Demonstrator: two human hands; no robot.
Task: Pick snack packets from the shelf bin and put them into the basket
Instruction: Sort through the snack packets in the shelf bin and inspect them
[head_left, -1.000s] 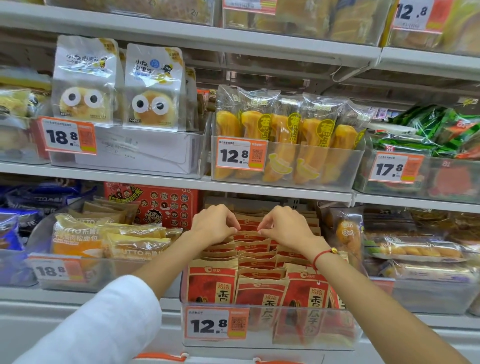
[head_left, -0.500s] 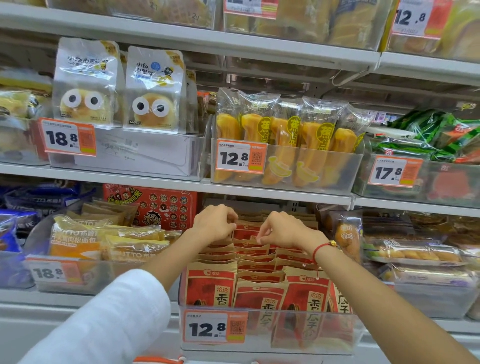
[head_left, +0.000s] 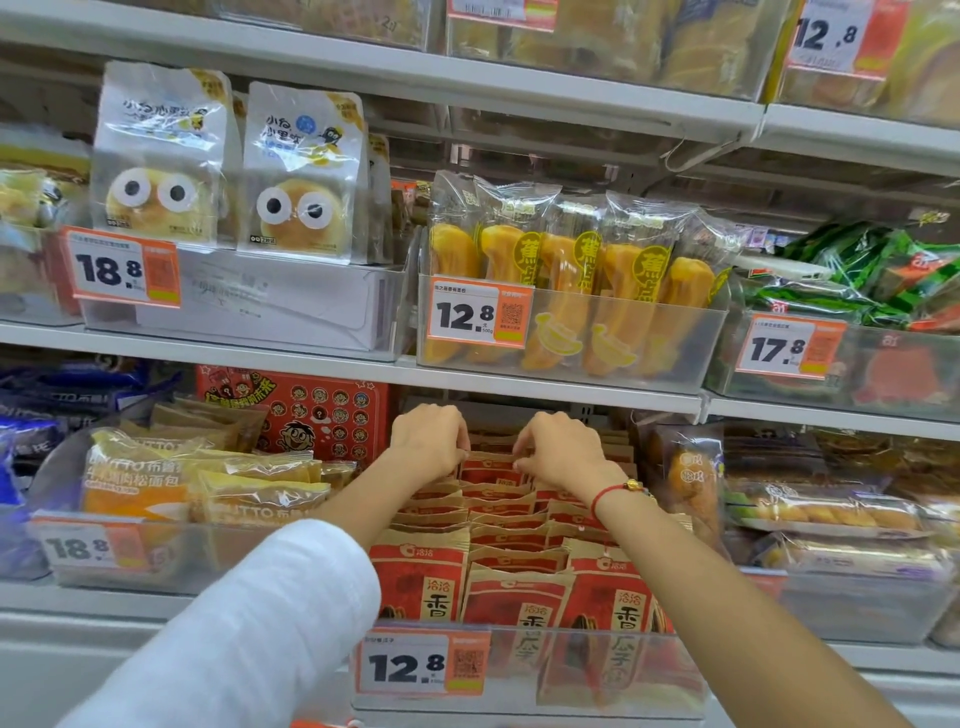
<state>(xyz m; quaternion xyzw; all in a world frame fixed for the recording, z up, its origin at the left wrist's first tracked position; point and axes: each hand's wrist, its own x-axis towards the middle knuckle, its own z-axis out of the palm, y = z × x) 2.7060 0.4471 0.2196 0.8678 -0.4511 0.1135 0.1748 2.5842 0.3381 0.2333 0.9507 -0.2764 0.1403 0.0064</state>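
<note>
A: What flanked the work area on the left?
B: A clear bin of yellow bread packs (head_left: 208, 483) stood beside a red carton (head_left: 311, 410).

A: And at the centre?
B: The clear shelf bin (head_left: 530, 670), tagged 12.8, held rows of upright red snack packets (head_left: 514, 587). The left hand (head_left: 428, 447) and right hand (head_left: 563, 449) reached to its rear rows under the upper shelf (head_left: 545, 387); the fingers (head_left: 522, 457) were curled, pinching the top edges of the back packets. Whether any packet was lifted could not be told.

A: To the right?
B: A bin of wrapped pastries (head_left: 831, 514) stood beside it.
</note>
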